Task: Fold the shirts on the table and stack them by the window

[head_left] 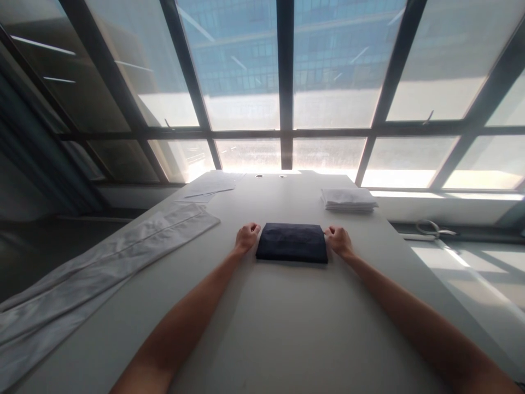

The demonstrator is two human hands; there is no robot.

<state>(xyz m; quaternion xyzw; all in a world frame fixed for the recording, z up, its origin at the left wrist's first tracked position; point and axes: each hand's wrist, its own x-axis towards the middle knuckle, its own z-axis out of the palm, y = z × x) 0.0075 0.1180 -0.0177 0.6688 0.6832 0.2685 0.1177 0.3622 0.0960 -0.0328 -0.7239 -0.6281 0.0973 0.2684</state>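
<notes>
Cloth (pixel 292 242), dark and folded, sits at frame centre on the bench (pixel 295 334), left hand (pixel 247 237) and right hand (pixel 339 239) curled in at its side edges, can't tell if fabric's pinched; uneven tugging could skew the folds.
</notes>
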